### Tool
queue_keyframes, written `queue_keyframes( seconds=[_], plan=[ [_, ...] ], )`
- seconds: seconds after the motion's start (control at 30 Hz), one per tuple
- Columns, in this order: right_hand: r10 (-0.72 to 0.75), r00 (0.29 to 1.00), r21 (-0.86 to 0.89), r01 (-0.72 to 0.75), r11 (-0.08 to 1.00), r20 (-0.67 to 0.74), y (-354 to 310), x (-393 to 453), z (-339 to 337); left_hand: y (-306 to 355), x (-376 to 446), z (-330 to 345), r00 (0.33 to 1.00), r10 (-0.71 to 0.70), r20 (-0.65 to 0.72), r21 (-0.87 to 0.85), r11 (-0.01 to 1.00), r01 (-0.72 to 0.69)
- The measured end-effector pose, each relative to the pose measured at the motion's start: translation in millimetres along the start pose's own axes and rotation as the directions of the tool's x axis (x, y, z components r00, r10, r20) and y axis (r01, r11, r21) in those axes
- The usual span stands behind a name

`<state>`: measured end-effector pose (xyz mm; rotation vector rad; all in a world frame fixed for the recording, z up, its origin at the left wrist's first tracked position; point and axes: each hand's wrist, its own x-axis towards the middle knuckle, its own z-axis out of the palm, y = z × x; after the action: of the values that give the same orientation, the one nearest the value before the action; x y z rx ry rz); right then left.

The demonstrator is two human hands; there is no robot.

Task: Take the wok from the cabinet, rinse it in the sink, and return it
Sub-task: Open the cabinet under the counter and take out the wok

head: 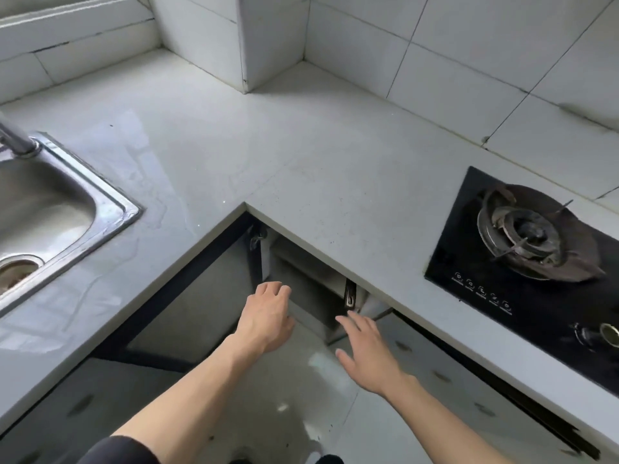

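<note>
Head view: a pale L-shaped countertop (301,155) carries a steel sink (110,209) at left and a black gas stove (469,249) at right. Under its inner corner the cabinet (301,283) stands open. A dark handle (350,294), likely the wok's, pokes out toward the viewer, its long axis running near-to-far; the pan itself is hidden. The left hand (268,316) and right hand (368,353) reach in with loose, spread fingers, holding nothing.

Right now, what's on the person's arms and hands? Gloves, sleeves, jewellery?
Both hands bare: left hand and right hand show no gloves, rings or watch. Forearms are uncovered. A dark sleeve shows at the left upper arm by the bottom edge; the right arm's sleeve is out of frame.
</note>
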<state>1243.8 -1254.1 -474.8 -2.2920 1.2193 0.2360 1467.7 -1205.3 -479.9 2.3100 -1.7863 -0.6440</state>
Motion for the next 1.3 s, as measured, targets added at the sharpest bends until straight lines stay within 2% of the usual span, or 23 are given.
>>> queue_keyframes(
  seconds=[0.1,0.2,0.23,0.33,0.53,0.73,0.83,1.03,1.3],
  plan=[
    [0.013,0.993,0.022,-0.011,1.000,-0.114,16,33,32,-11,29,38,0.998,0.045,-0.040,0.018,0.999,-0.044],
    [-0.038,0.984,-0.118,0.017,0.993,-0.172,30,71,70,-22,61,80,0.992,0.091,-0.087,0.029,0.996,-0.089],
    [-0.040,0.975,-0.153,0.006,0.988,-0.221,46,99,103,-34,86,119,0.981,0.144,-0.129,0.048,0.989,-0.139],
    [-0.036,0.942,-0.184,-0.028,0.983,-0.333,72,156,140,-54,138,175,0.948,0.219,-0.231,0.058,0.976,-0.211],
    [0.029,0.898,-0.211,-0.134,0.968,-0.439,72,180,128,-58,160,186,0.913,0.265,-0.309,0.049,0.964,-0.263],
    [0.169,0.831,-0.180,-0.305,0.935,-0.531,108,235,149,-65,207,232,0.808,0.365,-0.463,0.082,0.925,-0.370],
    [0.178,0.822,-0.191,-0.326,0.926,-0.542,115,247,148,-64,213,240,0.781,0.392,-0.486,0.106,0.914,-0.392],
    [0.148,0.801,-0.244,-0.344,0.907,-0.580,117,247,149,-63,208,239,0.773,0.425,-0.471,0.131,0.900,-0.415],
    [0.122,0.821,-0.265,-0.316,0.911,-0.557,105,207,164,-74,202,230,0.761,0.430,-0.485,0.146,0.898,-0.415]
  ],
)
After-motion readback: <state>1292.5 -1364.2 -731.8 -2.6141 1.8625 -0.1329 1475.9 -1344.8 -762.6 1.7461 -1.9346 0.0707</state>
